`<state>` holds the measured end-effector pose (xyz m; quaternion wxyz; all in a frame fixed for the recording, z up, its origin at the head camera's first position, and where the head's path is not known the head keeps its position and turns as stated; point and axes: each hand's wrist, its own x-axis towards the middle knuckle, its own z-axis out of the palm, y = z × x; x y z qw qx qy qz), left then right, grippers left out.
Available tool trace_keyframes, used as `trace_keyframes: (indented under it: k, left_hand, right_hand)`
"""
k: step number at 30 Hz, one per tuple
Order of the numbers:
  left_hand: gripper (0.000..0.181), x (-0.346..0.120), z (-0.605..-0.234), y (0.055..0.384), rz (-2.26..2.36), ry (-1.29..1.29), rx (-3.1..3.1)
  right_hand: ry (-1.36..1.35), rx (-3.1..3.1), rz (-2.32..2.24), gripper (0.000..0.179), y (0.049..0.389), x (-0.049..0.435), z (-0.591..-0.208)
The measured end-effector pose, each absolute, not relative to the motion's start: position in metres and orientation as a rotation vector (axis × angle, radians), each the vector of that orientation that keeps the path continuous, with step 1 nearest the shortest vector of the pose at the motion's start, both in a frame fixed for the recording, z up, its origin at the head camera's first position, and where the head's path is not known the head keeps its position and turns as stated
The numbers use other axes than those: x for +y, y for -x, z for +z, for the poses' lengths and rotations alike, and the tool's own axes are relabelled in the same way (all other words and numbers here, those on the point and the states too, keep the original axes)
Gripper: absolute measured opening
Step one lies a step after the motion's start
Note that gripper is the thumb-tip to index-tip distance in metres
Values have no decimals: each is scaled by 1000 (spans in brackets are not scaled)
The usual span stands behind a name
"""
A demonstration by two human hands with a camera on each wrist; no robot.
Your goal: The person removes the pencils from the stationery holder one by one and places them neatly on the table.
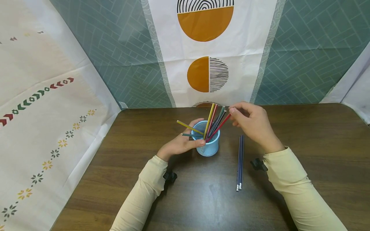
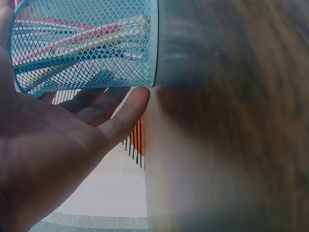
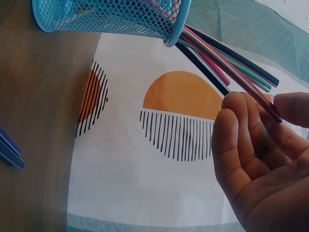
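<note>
A light blue mesh pencil cup (image 1: 208, 150) stands upright on the table, holding several pencils in yellow, red, green and dark colours. My left hand (image 1: 182, 141) grips it from the left, thumb on the near side and fingers round the back. In the left wrist view the cup's mesh wall (image 2: 87, 53) lies against that hand (image 2: 63, 130), with pencils showing through. Over the cup's right side, my right hand (image 1: 252, 120) pinches the upper end of a red pencil (image 1: 222, 124) between thumb and fingers. The lower end of this red pencil (image 3: 241, 79) is still inside the cup.
Several dark blue pencils (image 1: 240, 163) lie side by side on the brown table (image 1: 312, 166), right of the cup, silver ends toward me. A patterned cloth (image 1: 245, 73) hangs behind the table's back edge. A white embroidered cloth (image 1: 43, 134) is at the left.
</note>
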<state>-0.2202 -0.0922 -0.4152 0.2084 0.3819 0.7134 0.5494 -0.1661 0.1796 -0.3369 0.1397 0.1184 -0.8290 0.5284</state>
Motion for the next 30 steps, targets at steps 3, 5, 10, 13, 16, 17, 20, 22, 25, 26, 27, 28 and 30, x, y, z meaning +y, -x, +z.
trace_keyframes:
  k: [3,5,10,13,16,17,20,22,25,26,27,28,30]
  left_hand:
    - [99,-92,-415,220,1530,-1060,1981]
    - [99,-92,-416,220,1529,-1062,1980]
    - [99,-92,-416,221,1526,-1074,1986]
    - [99,-92,-416,222,1528,-1070,1988]
    - [99,-92,-416,222,1532,-1070,1983]
    - [99,-91,-416,222,1535,-1071,1980]
    - [99,-91,-416,221,1536,-1075,1977]
    - [98,-91,-416,221,1540,-1075,1970]
    - [98,-92,-416,220,1550,-1067,1957]
    - [97,-92,-416,220,1554,-1062,1954]
    - [97,-91,-416,220,1558,-1059,1951]
    - [97,-91,-416,221,1562,-1054,1947]
    - [98,-91,-416,221,1561,-1048,1948]
  right_hand:
    - [-344,-2392,1527,24,166,180,-337]
    - [-344,-2392,1525,24,166,180,-337]
    - [-345,-2396,1528,24,167,180,-337]
    - [-345,-2399,1529,24,167,180,-338]
    - [-343,-2401,1523,24,167,180,-338]
    - [-343,-2401,1522,24,167,180,-338]
    - [-342,-2403,1518,25,167,180,-337]
    - [-344,-2405,1518,25,167,180,-338]
    - [-347,-2402,1524,25,166,180,-337]
    - [-348,-2401,1527,25,166,179,-337]
    - [-349,-2400,1531,25,166,179,-337]
    - [-348,-2398,1535,25,166,179,-337]
    - [-347,-2399,1537,25,166,179,-337]
